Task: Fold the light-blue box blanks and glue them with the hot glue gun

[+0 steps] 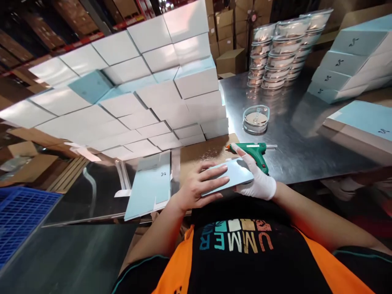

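My left hand [197,185] is bare and lies with spread fingers on top of a light blue folded box [233,173] near the table's front edge. My right hand [255,179], in a white glove, grips the same box from its right side and also holds a green glue gun [255,153], nozzle pointing left. Under the box lies a brown cardboard sheet [203,153]. A flat light blue box blank [151,183] lies to the left of my left hand.
A tall stack of white and blue boxes [137,90] fills the left back. Stacked clear lidded containers [281,49] stand at the back, and one single container [256,119] sits on the metal table [306,139]. More blue boxes [352,61] are piled right. A blue crate [21,216] sits low left.
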Demonstrator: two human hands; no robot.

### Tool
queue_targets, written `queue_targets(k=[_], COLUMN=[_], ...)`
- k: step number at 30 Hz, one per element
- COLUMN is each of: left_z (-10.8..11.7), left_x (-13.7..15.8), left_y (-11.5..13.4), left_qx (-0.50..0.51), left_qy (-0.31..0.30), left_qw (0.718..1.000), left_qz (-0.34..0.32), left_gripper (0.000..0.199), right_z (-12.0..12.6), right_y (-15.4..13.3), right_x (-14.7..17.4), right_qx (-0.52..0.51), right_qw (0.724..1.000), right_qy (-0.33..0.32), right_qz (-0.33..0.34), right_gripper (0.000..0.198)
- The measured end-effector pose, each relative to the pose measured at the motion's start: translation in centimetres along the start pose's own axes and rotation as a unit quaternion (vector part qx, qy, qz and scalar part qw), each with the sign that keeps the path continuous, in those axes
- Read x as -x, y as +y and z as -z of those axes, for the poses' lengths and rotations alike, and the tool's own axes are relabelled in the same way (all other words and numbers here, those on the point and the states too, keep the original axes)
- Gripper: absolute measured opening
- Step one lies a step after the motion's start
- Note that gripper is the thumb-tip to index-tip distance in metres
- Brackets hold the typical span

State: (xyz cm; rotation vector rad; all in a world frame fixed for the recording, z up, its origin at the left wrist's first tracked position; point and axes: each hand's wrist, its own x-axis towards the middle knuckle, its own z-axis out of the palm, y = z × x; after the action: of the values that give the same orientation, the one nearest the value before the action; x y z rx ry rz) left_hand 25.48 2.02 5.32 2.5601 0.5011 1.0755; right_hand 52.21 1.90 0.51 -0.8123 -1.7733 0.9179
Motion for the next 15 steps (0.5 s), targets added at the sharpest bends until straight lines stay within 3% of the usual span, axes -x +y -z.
queue_targets(k=[7, 10, 12, 13, 15], left_z=[-0.3, -1.6, -3.1, -4.1, -6.4], left_x=[0.1, 1.3, 2.5, 3.2, 4.3], left_y=[-0.1, -1.1, -2.3, -2.9, -3.8], left_qx=[-0.031, -0.032, 0.025, 0.08, 0.228], left_qy=[-0.007, 0.096, 0.226, 0.285, 0.315], left_qw=[0.999, 0.994, 0.967, 0.94, 0.874], left_qz=[-0.014, 0.032, 0.112, 0.17, 0.291], left_gripper=[0.043, 0.062, 0.099, 0.116, 0.144], right_z=[0.7, 1.1, 1.5, 1.7, 2.0], right_y=[-0.2, -0.6, -0.7, -0.7, -0.8], right_x=[0.0, -0.3, -0.7, -0.9, -1.4], right_qx=[-0.023, 0.009, 0.024, 0.022, 0.024], right_qw=[0.992, 0.991, 0.989, 0.984, 0.966], right_qy=[0.008, 0.045, 0.111, 0.16, 0.254], right_qz=[0.125, 0.124, 0.096, 0.074, 0.028], right_gripper=[0.044, 0.028, 0.016, 0.016, 0.027])
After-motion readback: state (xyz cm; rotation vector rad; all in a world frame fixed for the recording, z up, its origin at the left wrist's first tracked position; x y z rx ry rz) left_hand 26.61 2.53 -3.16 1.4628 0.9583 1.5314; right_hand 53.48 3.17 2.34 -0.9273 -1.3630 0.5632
